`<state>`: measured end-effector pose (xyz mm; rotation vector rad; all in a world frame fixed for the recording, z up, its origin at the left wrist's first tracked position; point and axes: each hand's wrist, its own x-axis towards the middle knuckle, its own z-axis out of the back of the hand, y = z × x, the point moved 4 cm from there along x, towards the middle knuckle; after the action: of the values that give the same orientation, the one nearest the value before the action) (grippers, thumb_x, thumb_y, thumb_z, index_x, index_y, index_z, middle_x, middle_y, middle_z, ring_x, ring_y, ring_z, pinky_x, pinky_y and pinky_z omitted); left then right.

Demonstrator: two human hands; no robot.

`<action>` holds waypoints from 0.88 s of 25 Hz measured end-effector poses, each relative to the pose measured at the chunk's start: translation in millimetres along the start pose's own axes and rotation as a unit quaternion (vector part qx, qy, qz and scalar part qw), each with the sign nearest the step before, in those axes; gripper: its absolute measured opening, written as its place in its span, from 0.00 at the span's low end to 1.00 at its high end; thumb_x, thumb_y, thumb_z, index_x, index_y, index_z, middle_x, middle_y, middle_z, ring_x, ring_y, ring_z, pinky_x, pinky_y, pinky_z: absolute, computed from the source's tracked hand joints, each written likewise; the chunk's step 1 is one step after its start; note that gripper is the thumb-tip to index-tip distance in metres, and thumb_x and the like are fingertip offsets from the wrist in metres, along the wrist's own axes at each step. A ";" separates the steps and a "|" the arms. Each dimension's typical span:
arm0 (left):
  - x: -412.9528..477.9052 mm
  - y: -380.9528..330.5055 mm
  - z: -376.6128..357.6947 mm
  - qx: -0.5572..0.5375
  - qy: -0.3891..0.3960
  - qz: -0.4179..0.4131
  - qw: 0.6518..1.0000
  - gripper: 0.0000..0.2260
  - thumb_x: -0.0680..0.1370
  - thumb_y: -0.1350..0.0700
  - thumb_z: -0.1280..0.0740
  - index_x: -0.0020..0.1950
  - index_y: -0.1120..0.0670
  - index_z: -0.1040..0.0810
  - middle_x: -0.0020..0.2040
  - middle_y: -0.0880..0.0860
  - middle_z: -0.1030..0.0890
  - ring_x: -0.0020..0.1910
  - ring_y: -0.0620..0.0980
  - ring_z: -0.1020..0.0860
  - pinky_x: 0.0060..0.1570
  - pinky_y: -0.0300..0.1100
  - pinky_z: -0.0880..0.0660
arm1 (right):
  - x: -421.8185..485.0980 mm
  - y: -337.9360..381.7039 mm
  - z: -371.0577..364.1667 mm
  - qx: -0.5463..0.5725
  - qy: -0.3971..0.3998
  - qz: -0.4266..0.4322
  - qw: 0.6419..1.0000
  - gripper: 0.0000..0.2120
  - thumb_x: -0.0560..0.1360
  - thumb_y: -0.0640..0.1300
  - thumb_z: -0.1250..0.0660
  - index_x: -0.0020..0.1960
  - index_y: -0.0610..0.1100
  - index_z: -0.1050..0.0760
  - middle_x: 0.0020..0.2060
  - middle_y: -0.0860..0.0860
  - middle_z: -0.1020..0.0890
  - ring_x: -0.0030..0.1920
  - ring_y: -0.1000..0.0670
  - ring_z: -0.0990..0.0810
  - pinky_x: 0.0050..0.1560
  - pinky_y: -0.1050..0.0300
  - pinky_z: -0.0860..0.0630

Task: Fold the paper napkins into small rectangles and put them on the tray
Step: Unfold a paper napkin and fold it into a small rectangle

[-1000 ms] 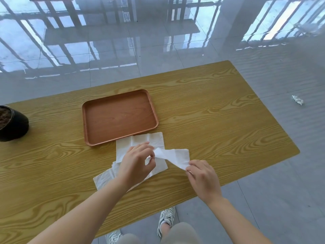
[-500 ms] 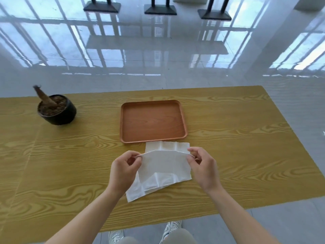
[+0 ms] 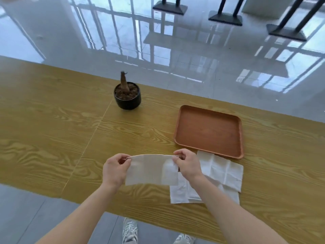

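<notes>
A white paper napkin point(image 3: 152, 170) hangs above the table near its front edge, folded over along its top. My left hand point(image 3: 115, 169) pinches its upper left corner and my right hand point(image 3: 187, 163) pinches its upper right corner. Just to the right, more white napkins point(image 3: 222, 172) lie unfolded in a loose pile on the wood, partly hidden by my right forearm. Behind that pile sits the brown tray point(image 3: 210, 114), with nothing on it.
A small black pot point(image 3: 127, 98) with a brown stump stands at the back of the yellow wooden table point(image 3: 52, 124). The table's front edge runs just below my hands. Glossy floor and black stand bases point(image 3: 226, 19) lie beyond.
Both hands have lifted one napkin off the pile and hold it stretched by its top corners. The camera has swung left, so the tray and pile now sit to the right.
</notes>
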<state>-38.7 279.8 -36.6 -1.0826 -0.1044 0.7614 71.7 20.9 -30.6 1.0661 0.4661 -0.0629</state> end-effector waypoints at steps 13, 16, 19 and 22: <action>18.9 46.6 1.0 0.367 0.007 -0.193 0.910 0.21 0.80 0.48 0.36 0.72 0.53 0.29 0.72 0.58 0.30 0.75 0.59 0.34 0.73 0.60 0.39 | 25.6 -9.6 -26.8 -0.043 0.013 -0.091 0.995 0.13 0.76 0.47 0.28 0.58 0.49 0.26 0.43 0.47 0.16 0.40 0.48 0.15 0.38 0.54 0.16; 15.7 66.0 -5.4 0.372 0.028 -0.203 0.905 0.26 0.81 0.44 0.45 0.76 0.53 0.34 0.79 0.57 0.39 0.81 0.57 0.46 0.79 0.60 0.52 | 24.7 -14.0 -28.1 -0.051 0.007 -0.111 0.993 0.04 0.74 0.43 0.26 0.47 0.43 0.20 0.40 0.46 0.15 0.36 0.49 0.15 0.37 0.52 0.15; 16.2 70.9 -8.2 0.378 0.018 -0.209 0.902 0.26 0.81 0.44 0.46 0.77 0.53 0.35 0.79 0.56 0.39 0.81 0.55 0.46 0.79 0.60 0.53 | 22.7 -11.3 -32.1 -0.072 0.014 -0.111 0.991 0.05 0.74 0.42 0.27 0.40 0.44 0.18 0.34 0.48 0.15 0.33 0.50 0.16 0.36 0.52 0.15; 16.0 72.1 -8.7 0.374 0.010 -0.212 0.903 0.26 0.80 0.44 0.46 0.76 0.52 0.34 0.79 0.56 0.38 0.81 0.55 0.45 0.78 0.60 0.52 | 17.7 -2.0 -34.5 -0.052 0.015 -0.100 0.994 0.05 0.74 0.42 0.27 0.39 0.43 0.19 0.32 0.48 0.16 0.30 0.52 0.17 0.33 0.56 0.19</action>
<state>-59.7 300.6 -104.9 -0.3077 -0.0211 0.3342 75.4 52.5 -52.9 0.9159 0.5967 -0.1972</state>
